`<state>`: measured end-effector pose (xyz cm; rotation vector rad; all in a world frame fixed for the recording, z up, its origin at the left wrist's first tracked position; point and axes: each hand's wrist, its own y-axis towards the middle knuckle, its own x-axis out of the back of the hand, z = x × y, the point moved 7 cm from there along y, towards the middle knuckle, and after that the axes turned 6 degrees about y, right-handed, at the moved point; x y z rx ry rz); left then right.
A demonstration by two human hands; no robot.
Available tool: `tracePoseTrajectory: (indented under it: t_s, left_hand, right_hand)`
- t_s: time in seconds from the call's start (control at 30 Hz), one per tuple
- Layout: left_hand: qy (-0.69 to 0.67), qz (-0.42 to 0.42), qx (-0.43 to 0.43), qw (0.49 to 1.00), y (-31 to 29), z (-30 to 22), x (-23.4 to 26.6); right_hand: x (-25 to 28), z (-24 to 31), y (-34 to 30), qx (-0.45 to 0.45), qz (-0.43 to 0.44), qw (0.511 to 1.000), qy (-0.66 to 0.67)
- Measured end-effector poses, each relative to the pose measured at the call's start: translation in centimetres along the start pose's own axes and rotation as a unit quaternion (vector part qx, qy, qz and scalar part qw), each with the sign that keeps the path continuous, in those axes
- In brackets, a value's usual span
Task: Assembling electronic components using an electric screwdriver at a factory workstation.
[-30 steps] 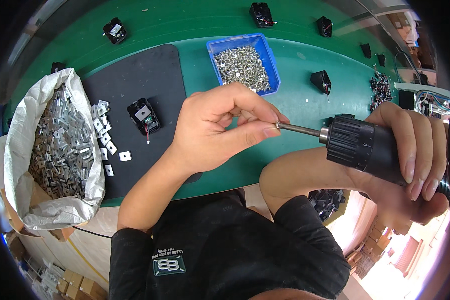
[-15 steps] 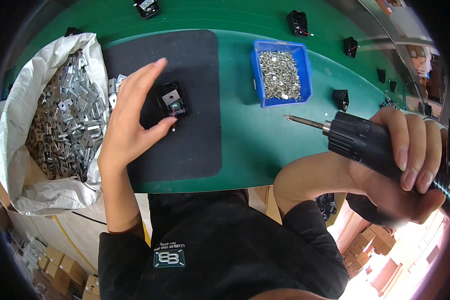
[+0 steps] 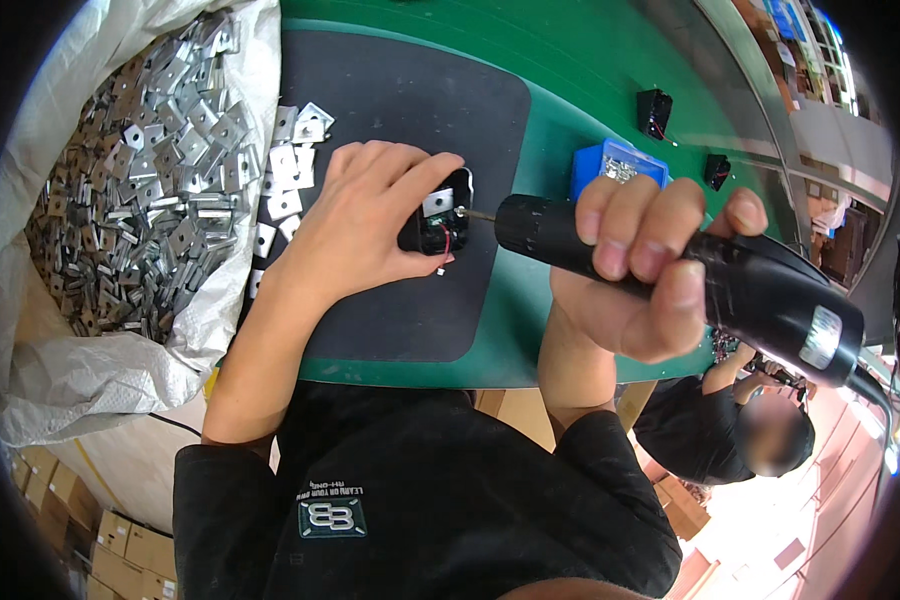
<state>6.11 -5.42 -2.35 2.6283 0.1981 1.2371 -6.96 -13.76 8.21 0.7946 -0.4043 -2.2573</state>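
Observation:
My left hand grips a small black plastic housing between thumb and fingers on the dark mat. Inside the housing show a silvery square metal plate, a bit of green circuit board and a red wire that ends in a small white plug. My right hand is wrapped round a black electric screwdriver, held nearly level. Its bit points left and reaches the housing beside the metal plate. Whether a screw sits at the tip is too small to tell.
A white woven sack full of metal plates stands at left, with several loose plates beside it. Behind my right hand is a blue bin of screws. More black housings lie on the green surface. Another person works at the right.
The screwdriver has swung left from beside the screw bin to the housing. My left hand has closed onto the housing. The view has shifted, and another person now shows at right.

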Motion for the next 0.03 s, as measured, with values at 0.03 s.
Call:
tracePoseTrajectory:
  t_s: [0.03]
  left_hand:
    - [-0.018,0.013,0.013,1.000,-0.12,0.21,-0.17]
  right_hand:
    - [0.46,-0.60,-0.21,-0.008,-0.033,0.999,-0.019]
